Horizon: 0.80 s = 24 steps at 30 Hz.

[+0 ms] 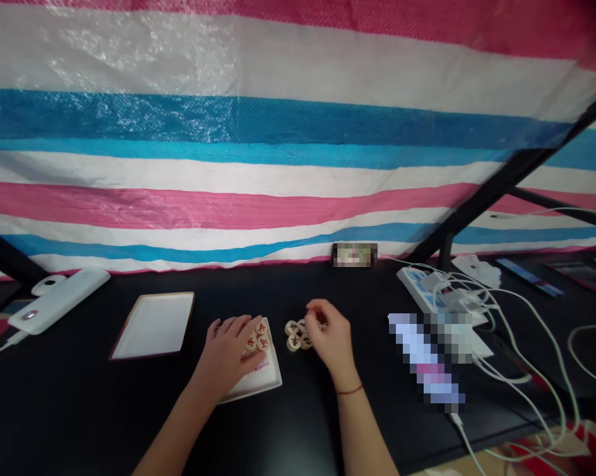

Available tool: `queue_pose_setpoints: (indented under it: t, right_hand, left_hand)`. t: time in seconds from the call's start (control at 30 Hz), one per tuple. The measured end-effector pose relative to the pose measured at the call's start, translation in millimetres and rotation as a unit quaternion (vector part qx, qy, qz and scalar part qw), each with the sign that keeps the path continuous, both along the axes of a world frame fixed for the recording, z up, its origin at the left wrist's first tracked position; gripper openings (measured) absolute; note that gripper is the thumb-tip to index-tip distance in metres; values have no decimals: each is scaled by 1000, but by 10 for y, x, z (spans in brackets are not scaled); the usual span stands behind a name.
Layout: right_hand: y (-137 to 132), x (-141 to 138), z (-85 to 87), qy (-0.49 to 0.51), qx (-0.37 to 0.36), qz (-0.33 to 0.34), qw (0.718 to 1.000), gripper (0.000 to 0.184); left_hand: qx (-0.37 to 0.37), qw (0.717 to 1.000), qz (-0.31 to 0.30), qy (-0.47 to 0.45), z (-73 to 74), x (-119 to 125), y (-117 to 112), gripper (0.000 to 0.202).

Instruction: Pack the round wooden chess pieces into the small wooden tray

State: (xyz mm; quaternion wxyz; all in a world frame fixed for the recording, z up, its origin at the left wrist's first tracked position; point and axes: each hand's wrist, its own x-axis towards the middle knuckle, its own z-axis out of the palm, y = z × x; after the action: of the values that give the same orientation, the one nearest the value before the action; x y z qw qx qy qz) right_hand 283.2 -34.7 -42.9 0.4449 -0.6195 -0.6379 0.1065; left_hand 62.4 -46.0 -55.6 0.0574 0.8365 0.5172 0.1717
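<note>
My left hand (231, 350) lies over a shallow white box (274, 371), its fingers apart and resting on round Chinese chess pieces. Red-marked pieces (262, 342) show beside the thumb and fingers; others there are covered by the hand. To the right of the box, wooden Chinese chess pieces (294, 342) with dark characters sit in a small group on the black table. Over the right part of that group is my right hand (330, 334), fingers curled together in a pinch. Whatever is between those fingertips is hidden.
A white-lined box lid (153, 325) lies left. Farther left is a white elongated device (62, 301) with a cable. A blurred phone (424, 360), a power strip (417, 287) and tangled white cables (520, 337) occupy the right. Striped sheeting (228, 205) hangs behind the table.
</note>
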Motion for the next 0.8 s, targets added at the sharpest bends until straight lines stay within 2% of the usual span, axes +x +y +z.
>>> queue_pose_setpoints:
  t: [0.07,0.13,0.27,0.43,0.6,0.7,0.8]
  right_hand:
    - [42,93,19,-22,-18,-11,1000,14]
    - [57,101,68,-86,-55,36,994,12]
    - [49,-55,177,-218,-130,120,960,12]
    - [87,-207,225,-331,-173,133,918,15]
    - [142,-266,271,-385,-223,139,885,19]
    - [170,-303,299,-398,-256,145,869,24]
    - [199,-332,313,-399,-272,147,863,28]
  left_hand:
    - [3,1000,16,5,-10,29,-6,48]
    - [7,1000,25,14,-26,49,-10,48]
    - [14,999,19,22,-58,52,-11,45]
    - [33,999,17,16,-101,45,-5,43]
    - [31,999,6,20,-121,-12,3,49]
    - [34,999,7,21,-111,-159,25,57]
    - [2,1000,-27,6,-110,-361,58,65]
